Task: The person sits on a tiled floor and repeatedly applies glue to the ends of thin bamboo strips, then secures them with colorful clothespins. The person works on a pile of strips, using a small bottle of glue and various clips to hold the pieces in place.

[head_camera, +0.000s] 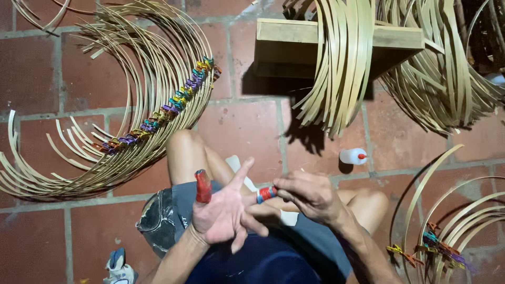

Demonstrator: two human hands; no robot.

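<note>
Between your hands, your right hand (310,195) pinches a small red-capped tube (266,193) against the spread fingers of your open left hand (226,210).

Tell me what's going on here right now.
A person sits on a brick floor among curved bamboo strips. The left hand is spread open, its thumb in a red cover. The right hand works a red and blue wrap at a left fingertip. A small glue bottle lies nearby.
</note>
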